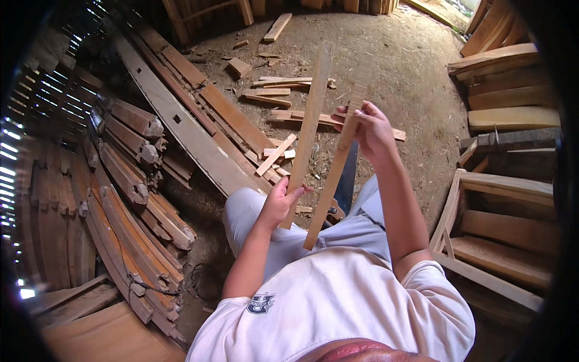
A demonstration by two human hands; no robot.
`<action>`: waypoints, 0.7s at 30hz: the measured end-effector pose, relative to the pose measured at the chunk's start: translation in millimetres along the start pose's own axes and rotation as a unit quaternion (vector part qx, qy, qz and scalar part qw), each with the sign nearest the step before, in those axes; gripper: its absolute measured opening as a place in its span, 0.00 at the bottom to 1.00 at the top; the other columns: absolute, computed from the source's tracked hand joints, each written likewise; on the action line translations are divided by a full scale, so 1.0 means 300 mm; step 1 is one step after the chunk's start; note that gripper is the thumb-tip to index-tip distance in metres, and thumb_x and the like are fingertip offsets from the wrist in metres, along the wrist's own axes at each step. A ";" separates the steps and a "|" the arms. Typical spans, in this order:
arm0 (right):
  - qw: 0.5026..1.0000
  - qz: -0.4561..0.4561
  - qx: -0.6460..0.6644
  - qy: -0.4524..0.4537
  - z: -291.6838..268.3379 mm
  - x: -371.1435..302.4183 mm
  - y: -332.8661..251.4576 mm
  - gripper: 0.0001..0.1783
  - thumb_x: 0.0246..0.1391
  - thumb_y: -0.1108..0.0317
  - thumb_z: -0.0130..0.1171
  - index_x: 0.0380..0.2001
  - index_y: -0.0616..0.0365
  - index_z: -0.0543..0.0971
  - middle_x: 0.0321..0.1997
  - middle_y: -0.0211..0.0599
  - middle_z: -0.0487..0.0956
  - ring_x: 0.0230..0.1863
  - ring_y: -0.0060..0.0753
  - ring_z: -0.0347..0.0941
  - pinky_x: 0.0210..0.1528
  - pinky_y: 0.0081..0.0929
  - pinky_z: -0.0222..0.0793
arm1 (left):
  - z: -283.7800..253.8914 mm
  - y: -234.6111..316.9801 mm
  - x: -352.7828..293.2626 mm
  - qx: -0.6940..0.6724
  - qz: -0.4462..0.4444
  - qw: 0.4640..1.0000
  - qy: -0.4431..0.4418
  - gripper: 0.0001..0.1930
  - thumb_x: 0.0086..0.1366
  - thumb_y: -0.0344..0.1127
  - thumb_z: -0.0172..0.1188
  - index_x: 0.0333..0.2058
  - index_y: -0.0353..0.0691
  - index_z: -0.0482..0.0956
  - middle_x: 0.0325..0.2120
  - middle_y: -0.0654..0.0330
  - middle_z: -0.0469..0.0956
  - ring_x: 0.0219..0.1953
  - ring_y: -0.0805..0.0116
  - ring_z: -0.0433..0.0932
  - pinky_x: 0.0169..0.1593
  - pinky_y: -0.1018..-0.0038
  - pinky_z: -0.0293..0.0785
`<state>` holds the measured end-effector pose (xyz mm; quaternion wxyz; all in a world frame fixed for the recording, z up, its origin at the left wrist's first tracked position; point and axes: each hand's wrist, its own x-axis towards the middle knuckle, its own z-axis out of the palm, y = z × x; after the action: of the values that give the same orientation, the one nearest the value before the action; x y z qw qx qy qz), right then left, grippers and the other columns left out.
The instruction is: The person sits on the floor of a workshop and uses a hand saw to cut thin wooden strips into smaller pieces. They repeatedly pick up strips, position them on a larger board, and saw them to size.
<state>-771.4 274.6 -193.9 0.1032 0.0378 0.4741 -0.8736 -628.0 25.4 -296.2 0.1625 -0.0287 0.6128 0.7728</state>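
Note:
In my left hand (281,204) is a long wooden strip (310,123), its fingers closed round the lower part. My right hand (371,130) grips a second wooden strip (329,208) near its upper part, with the thumb on its face. The two strips slant upward side by side, apart from each other, above my lap. The second one has a row of fine cross lines toward its far end. Between my legs a handsaw (345,178) shows its dark blade, partly covered by the right-hand strip.
Wooden offcuts (274,96) lie scattered on the dirt floor (416,78) ahead. Long boards (181,120) run along my left, beside stacked timber (129,169). On my right stand wooden frames (500,187) and planks (506,117). A cable (154,286) hangs over the left stack.

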 end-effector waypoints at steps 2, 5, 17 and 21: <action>1.000 0.000 0.005 -0.003 -0.007 -0.010 0.036 0.14 0.69 0.76 0.43 0.55 0.65 0.69 0.52 0.50 0.80 0.53 0.48 0.81 0.52 0.43 0.79 | 0.051 0.023 -0.006 0.000 0.008 1.000 -0.008 0.13 0.73 0.32 0.59 0.53 0.36 0.74 0.46 0.60 0.81 0.48 0.72 0.81 0.54 0.73 0.75; 1.000 -0.019 0.011 0.018 -0.003 -0.015 0.048 0.15 0.70 0.75 0.45 0.58 0.64 0.69 0.55 0.48 0.79 0.55 0.44 0.80 0.51 0.40 0.79 | 0.062 0.012 -0.028 -0.033 -0.030 0.999 -0.028 0.16 0.72 0.30 0.59 0.56 0.35 0.73 0.48 0.60 0.82 0.49 0.72 0.81 0.56 0.74 0.75; 0.995 -0.079 -0.039 0.049 -0.022 0.060 -0.034 0.16 0.69 0.73 0.51 0.57 0.66 0.74 0.46 0.42 0.80 0.37 0.31 0.78 0.37 0.30 0.76 | 0.047 0.006 -0.026 -0.079 -0.065 0.991 -0.091 0.18 0.73 0.29 0.56 0.58 0.30 0.69 0.48 0.51 0.82 0.45 0.58 0.86 0.50 0.65 0.83; 0.995 -0.095 -0.012 -0.013 -0.163 0.180 -0.051 0.06 0.68 0.75 0.52 0.45 0.63 0.75 0.36 0.34 0.77 0.32 0.26 0.73 0.32 0.25 0.72 | 0.096 0.095 0.001 -0.126 -0.060 0.982 -0.126 0.16 0.74 0.30 0.55 0.57 0.29 0.71 0.47 0.51 0.82 0.44 0.60 0.86 0.50 0.68 0.83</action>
<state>-828.9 315.7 -216.8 0.0266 -0.0196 0.4844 -0.8742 -632.0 47.4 -262.2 0.2794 0.0120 0.4823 0.8302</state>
